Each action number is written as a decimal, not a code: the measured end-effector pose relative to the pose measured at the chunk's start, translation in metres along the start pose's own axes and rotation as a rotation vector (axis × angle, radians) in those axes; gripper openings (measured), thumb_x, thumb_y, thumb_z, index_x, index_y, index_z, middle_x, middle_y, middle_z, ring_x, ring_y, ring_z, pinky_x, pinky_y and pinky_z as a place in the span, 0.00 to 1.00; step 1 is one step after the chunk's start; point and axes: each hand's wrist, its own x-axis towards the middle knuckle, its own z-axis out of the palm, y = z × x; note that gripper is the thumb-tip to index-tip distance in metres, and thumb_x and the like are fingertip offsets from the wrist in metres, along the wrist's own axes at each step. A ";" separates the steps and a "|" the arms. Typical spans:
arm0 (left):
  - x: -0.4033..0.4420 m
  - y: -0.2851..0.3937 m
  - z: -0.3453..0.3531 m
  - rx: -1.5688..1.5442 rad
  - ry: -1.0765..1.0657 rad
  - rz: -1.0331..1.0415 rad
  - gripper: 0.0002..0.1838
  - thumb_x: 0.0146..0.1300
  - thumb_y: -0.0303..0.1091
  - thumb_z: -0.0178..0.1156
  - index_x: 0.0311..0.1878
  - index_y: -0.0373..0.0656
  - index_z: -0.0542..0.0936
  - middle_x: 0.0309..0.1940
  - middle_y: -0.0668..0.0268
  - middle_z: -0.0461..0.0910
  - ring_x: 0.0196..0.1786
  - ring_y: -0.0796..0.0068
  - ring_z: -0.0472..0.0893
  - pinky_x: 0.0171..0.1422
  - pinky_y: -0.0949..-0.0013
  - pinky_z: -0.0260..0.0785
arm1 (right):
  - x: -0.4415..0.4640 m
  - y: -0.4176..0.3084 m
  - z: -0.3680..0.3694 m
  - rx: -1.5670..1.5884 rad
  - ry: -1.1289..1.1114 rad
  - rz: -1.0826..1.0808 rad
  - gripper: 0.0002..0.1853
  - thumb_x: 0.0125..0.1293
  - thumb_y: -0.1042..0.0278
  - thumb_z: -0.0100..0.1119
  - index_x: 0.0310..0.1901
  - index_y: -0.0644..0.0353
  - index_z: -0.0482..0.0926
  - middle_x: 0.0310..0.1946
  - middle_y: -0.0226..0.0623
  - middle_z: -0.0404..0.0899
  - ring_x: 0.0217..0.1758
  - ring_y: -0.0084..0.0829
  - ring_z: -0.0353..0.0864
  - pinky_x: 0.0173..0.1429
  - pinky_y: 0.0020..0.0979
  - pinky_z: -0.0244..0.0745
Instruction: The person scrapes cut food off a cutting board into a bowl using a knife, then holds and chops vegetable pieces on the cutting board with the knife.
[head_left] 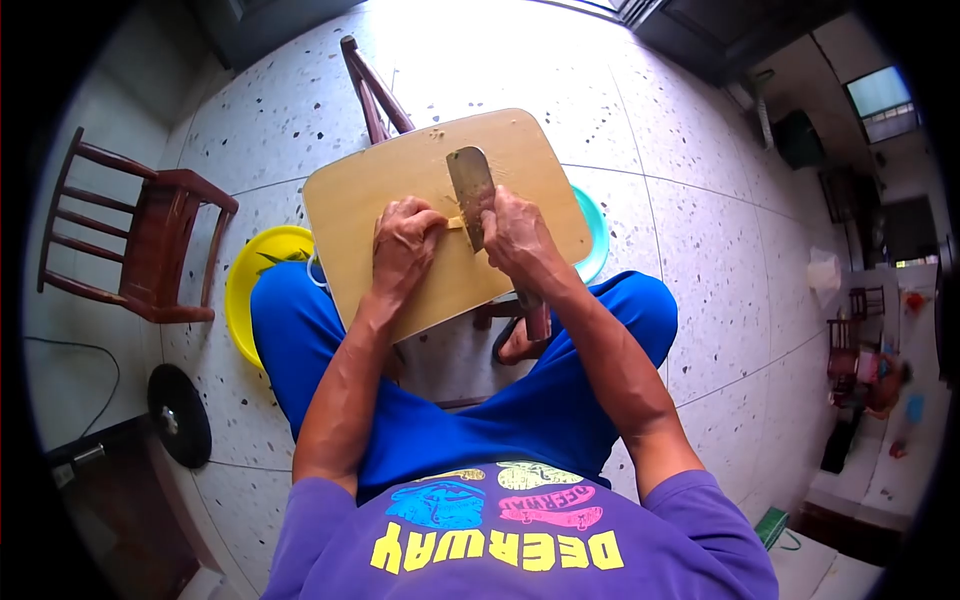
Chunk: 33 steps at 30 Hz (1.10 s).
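A pale wooden cutting board (370, 190) lies in front of my knees. My right hand (518, 235) is closed round a cleaver (468, 175), its wide blade pointing away from me and its handle end sticking out below the hand. The blade stands over a small yellow strip of food (455, 222), with fine bits beside it. My left hand (405, 245) rests on the board with fingers curled, thumb and fingertips pinching the near end of that strip. What kind of food it is, I cannot tell.
A yellow basin (238, 290) with green leaves is at the left, partly under the board. A turquoise basin (597, 235) shows at the right. A wooden chair (165, 240) stands farther left, near a black disc (180, 415). Wooden legs (372, 90) jut out beyond the board.
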 end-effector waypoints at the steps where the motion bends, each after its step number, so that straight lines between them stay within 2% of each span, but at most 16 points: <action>1: 0.000 0.001 -0.001 -0.002 0.001 -0.001 0.04 0.63 0.25 0.72 0.39 0.43 0.92 0.41 0.61 0.86 0.49 0.55 0.83 0.59 0.57 0.76 | 0.000 -0.003 0.001 -0.005 -0.005 0.000 0.08 0.76 0.73 0.50 0.47 0.71 0.75 0.26 0.56 0.83 0.23 0.46 0.87 0.30 0.46 0.82; 3: 0.001 0.002 -0.001 -0.006 0.002 -0.003 0.04 0.62 0.25 0.72 0.39 0.43 0.92 0.41 0.62 0.86 0.49 0.56 0.83 0.59 0.57 0.76 | 0.002 -0.011 0.000 -0.037 -0.021 0.001 0.07 0.76 0.74 0.50 0.47 0.70 0.75 0.27 0.58 0.83 0.27 0.52 0.88 0.34 0.49 0.82; 6: 0.000 -0.002 0.002 -0.005 -0.005 -0.010 0.04 0.63 0.28 0.71 0.38 0.46 0.92 0.42 0.66 0.86 0.50 0.57 0.83 0.60 0.56 0.74 | 0.003 -0.009 0.003 -0.120 0.039 -0.132 0.07 0.76 0.74 0.52 0.46 0.70 0.75 0.30 0.62 0.83 0.36 0.63 0.87 0.43 0.55 0.81; 9: -0.001 -0.004 0.004 0.003 -0.008 -0.018 0.04 0.64 0.28 0.70 0.39 0.46 0.92 0.42 0.65 0.86 0.50 0.57 0.83 0.60 0.56 0.74 | 0.000 -0.014 0.002 -0.117 0.033 -0.105 0.07 0.75 0.74 0.53 0.45 0.70 0.75 0.33 0.66 0.82 0.42 0.69 0.84 0.49 0.59 0.78; 12: 0.000 0.002 0.001 0.004 0.009 -0.006 0.04 0.62 0.24 0.71 0.39 0.43 0.92 0.40 0.63 0.86 0.48 0.56 0.83 0.58 0.57 0.76 | -0.003 -0.020 0.002 -0.136 0.092 -0.140 0.06 0.73 0.76 0.52 0.41 0.71 0.73 0.31 0.67 0.82 0.39 0.69 0.84 0.47 0.60 0.80; 15: 0.000 0.002 0.001 0.015 0.012 -0.004 0.04 0.62 0.24 0.71 0.39 0.43 0.92 0.40 0.63 0.86 0.48 0.56 0.83 0.58 0.57 0.75 | -0.004 -0.019 0.002 -0.140 0.098 -0.168 0.06 0.73 0.75 0.52 0.41 0.71 0.73 0.33 0.67 0.82 0.40 0.68 0.84 0.47 0.60 0.79; 24: -0.001 -0.002 0.005 0.011 0.004 -0.026 0.05 0.64 0.27 0.70 0.39 0.46 0.92 0.42 0.64 0.86 0.51 0.56 0.83 0.61 0.55 0.74 | 0.019 -0.022 0.009 -0.194 0.002 -0.094 0.07 0.70 0.76 0.53 0.43 0.72 0.76 0.36 0.69 0.84 0.45 0.70 0.86 0.52 0.59 0.82; 27: 0.000 -0.002 0.001 -0.001 -0.012 0.026 0.05 0.63 0.24 0.71 0.41 0.41 0.91 0.40 0.59 0.86 0.48 0.55 0.84 0.58 0.57 0.76 | 0.025 -0.024 0.007 -0.143 0.049 0.029 0.08 0.70 0.75 0.54 0.44 0.73 0.76 0.35 0.70 0.83 0.45 0.69 0.86 0.51 0.60 0.82; 30: 0.000 -0.002 -0.001 -0.032 -0.015 0.031 0.04 0.63 0.24 0.71 0.41 0.41 0.91 0.40 0.60 0.86 0.48 0.56 0.84 0.57 0.57 0.77 | 0.019 -0.021 -0.004 -0.058 -0.011 0.050 0.08 0.71 0.75 0.54 0.44 0.74 0.75 0.35 0.70 0.83 0.44 0.70 0.86 0.51 0.60 0.82; 33: 0.000 -0.002 -0.002 -0.017 -0.020 0.028 0.04 0.64 0.24 0.70 0.40 0.41 0.91 0.41 0.59 0.86 0.48 0.55 0.84 0.58 0.57 0.77 | 0.008 -0.013 -0.001 -0.075 0.053 -0.016 0.08 0.72 0.74 0.53 0.43 0.73 0.75 0.34 0.70 0.83 0.43 0.69 0.87 0.50 0.59 0.82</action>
